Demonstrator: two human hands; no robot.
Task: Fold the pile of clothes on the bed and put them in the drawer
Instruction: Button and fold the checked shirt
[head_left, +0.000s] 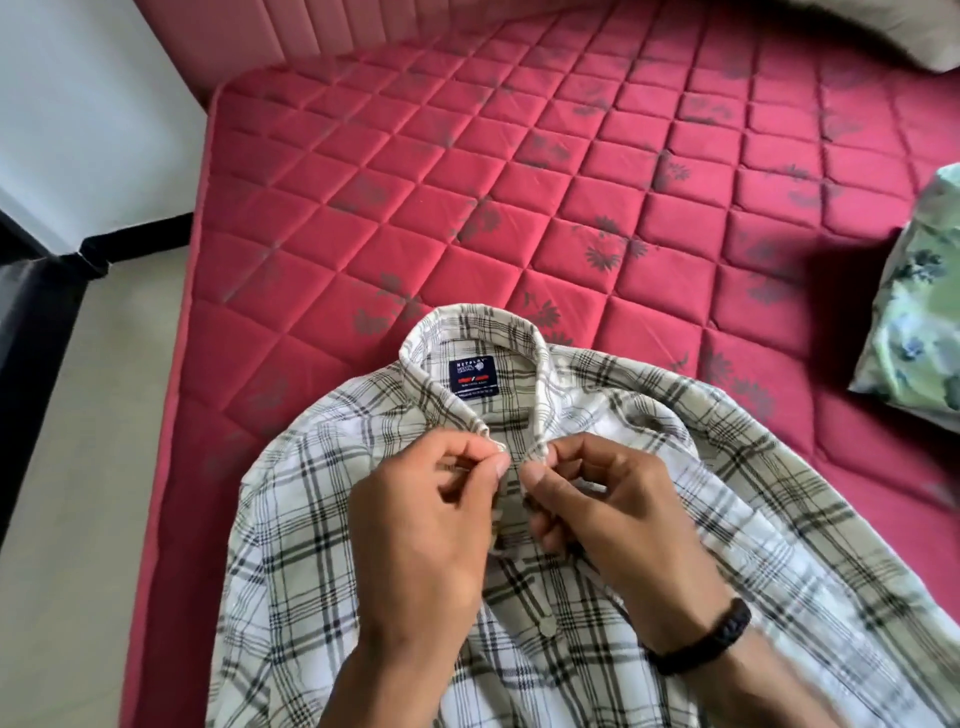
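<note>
Okay, plaid shirt (395, 525) lies front-up on the near part of the red quilted mattress (519, 208), collar (467, 332) pointing away from me, dark label (474, 377) visible inside the neck. My left hand (415, 525) pinches the left placket edge just under the collar, thumb and forefinger closed on the cloth. My right hand (608, 514) grips the opposite placket edge, fingers curled round it; the two hands nearly touch at the top button spot. One button (547, 627) lower down is fastened. Black band (711, 636) on my right wrist. Shirt's left shoulder hangs close to the mattress's left edge, pale floor (88, 467) just beyond. Right sleeve runs out toward a green floral pillow (914, 312) at the right edge, apart from it. Far half of the mattress is bare red quilting up to the padded headboard (363, 41)
</note>
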